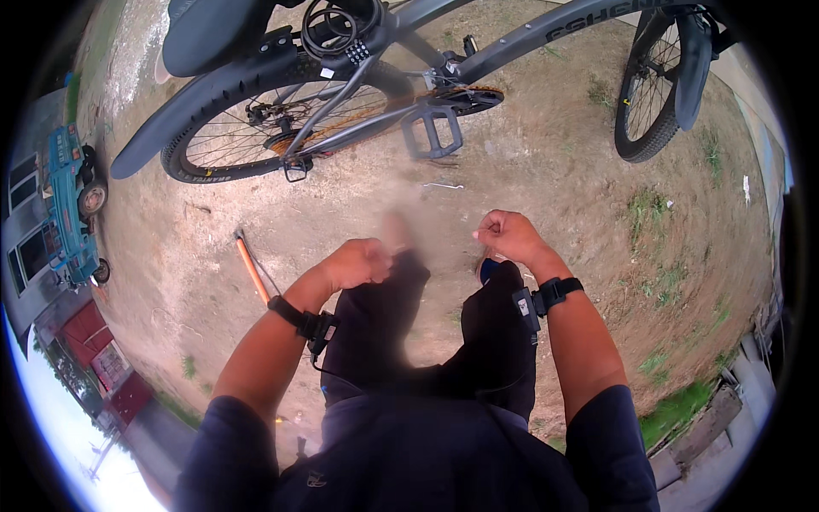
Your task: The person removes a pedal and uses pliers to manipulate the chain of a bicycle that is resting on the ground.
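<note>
I stand on bare dirt facing a grey bicycle (478, 51) that lies across the top of the view. Its pedal (432, 132) and rusty chain are nearest me. My left hand (363, 260) is curled into a loose fist above my left knee, with nothing visible in it. My right hand (508, 235) is also closed, held a little higher and further forward; whether it pinches something small I cannot tell. Both wrists wear black straps. A small metal tool (444, 185) lies on the ground between my hands and the pedal.
An orange-handled tool (252, 269) lies on the dirt to my left. A blue vehicle (68, 205) stands at the far left by red buildings. Grass patches and planks (708, 422) edge the right side. The bike's rear wheel (256, 128) and front wheel (648, 94) rest on the ground.
</note>
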The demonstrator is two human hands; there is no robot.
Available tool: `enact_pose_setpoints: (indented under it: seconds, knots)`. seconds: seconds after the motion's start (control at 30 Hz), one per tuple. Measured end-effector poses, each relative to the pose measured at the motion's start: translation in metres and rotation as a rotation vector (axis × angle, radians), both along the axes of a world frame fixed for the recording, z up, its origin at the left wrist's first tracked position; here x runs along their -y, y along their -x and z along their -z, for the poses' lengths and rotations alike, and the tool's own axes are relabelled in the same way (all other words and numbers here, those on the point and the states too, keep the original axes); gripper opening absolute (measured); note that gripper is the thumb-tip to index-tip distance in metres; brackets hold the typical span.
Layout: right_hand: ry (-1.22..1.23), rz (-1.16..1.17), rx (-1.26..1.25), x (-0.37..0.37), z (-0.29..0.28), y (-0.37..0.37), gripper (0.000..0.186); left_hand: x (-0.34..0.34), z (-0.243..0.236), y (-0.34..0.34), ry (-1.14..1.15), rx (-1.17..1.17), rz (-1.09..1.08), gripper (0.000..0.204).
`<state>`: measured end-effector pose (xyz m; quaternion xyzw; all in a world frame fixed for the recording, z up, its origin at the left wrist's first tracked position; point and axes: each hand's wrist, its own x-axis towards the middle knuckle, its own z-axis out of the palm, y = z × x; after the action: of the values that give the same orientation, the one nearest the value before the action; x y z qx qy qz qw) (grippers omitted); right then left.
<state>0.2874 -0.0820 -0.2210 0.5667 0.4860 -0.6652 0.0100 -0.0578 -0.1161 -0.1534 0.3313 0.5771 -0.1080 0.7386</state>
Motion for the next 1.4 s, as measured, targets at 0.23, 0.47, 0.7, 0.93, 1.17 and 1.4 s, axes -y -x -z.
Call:
enact_pose_setpoints:
  seconds: [0.23,0.47,0.7,0.93,1.17,1.4]
  knots:
    - [-0.247,-0.125,0.276,-0.031,0.155,0.019,0.026,-0.047,0.157,-0.047,-0.252,-0.158,-0.150,0.021]
    - [-0.340,-0.334,0.482,-0.036,0.272,0.059,0.034,-0.043,0.282,-0.068,-0.445,-0.148,-0.067,0.023]
    - [-0.457,-0.444,0.493,-0.042,0.365,0.080,0.031,-0.067,0.324,-0.073,-0.718,-0.163,-0.036,0.021]
    - [-0.529,-0.370,0.488,-0.063,0.445,0.076,0.034,-0.059,0.382,-0.052,-0.620,-0.011,-0.342,0.019]
    - [-0.104,-0.526,0.049,-0.096,0.354,0.095,0.042,-0.026,0.402,-0.045,-0.825,-0.400,-0.040,0.026]
    - [0.261,-0.480,-0.227,-0.095,0.283,0.104,0.050,-0.025,0.352,-0.085,-0.065,0.125,-1.086,0.040]
